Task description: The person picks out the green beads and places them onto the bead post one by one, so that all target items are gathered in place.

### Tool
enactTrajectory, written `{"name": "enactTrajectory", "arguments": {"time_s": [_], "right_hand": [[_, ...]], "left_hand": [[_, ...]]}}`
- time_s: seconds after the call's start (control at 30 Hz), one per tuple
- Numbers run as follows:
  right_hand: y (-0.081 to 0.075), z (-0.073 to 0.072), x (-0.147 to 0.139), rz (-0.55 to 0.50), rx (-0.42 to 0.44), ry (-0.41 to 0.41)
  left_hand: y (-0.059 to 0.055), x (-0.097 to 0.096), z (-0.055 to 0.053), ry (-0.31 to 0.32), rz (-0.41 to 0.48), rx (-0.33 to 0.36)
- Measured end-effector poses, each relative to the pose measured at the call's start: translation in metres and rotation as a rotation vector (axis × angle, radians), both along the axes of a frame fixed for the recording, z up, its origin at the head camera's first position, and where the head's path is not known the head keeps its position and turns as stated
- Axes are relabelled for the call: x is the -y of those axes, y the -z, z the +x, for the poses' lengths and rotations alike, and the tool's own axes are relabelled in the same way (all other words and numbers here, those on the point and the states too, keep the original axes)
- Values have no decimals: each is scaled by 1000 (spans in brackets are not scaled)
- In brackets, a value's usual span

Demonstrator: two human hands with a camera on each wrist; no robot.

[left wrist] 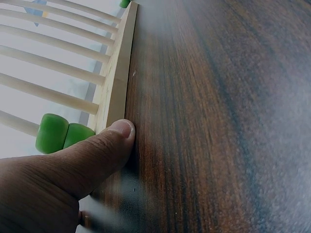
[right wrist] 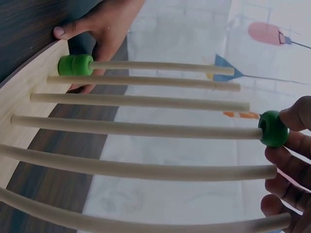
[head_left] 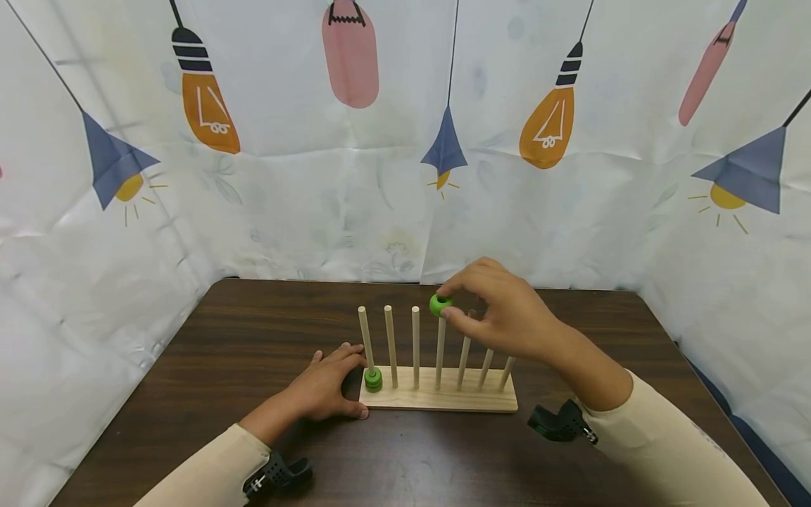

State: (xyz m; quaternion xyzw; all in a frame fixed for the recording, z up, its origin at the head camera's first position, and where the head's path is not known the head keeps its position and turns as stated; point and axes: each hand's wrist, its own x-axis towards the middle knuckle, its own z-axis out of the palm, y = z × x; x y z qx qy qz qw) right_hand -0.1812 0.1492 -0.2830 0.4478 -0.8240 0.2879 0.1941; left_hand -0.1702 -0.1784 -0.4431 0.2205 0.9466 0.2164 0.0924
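A wooden peg stand [head_left: 437, 398] with several upright pegs sits on the table. My left hand [head_left: 329, 384] holds its left end, the thumb [left wrist: 109, 141] at the front edge and the fingers towards the back corner. Two green beads [right wrist: 75, 65] are stacked at the foot of the leftmost peg, beside this hand. Above the stand, my right hand [head_left: 507, 310] pinches another green bead [head_left: 438, 305] between thumb and fingers. That bead is at the top of the middle peg [right wrist: 141, 128], its hole facing the peg's tip. The other pegs carry no beads.
The dark brown wooden table [head_left: 266, 331] extends around the stand. A white cloth [head_left: 304, 211] printed with lamps and bulbs hangs behind it and along the sides. Each wrist bears a black strap device [head_left: 560, 422].
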Motion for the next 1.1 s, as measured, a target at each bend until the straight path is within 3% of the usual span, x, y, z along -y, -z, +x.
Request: {"name": "enactTrajectory", "arguments": {"time_s": [1.1], "right_hand": [[-4,-2,36,74,56,35]], "left_hand": [[-2,0,0,-4,-2,10]]}}
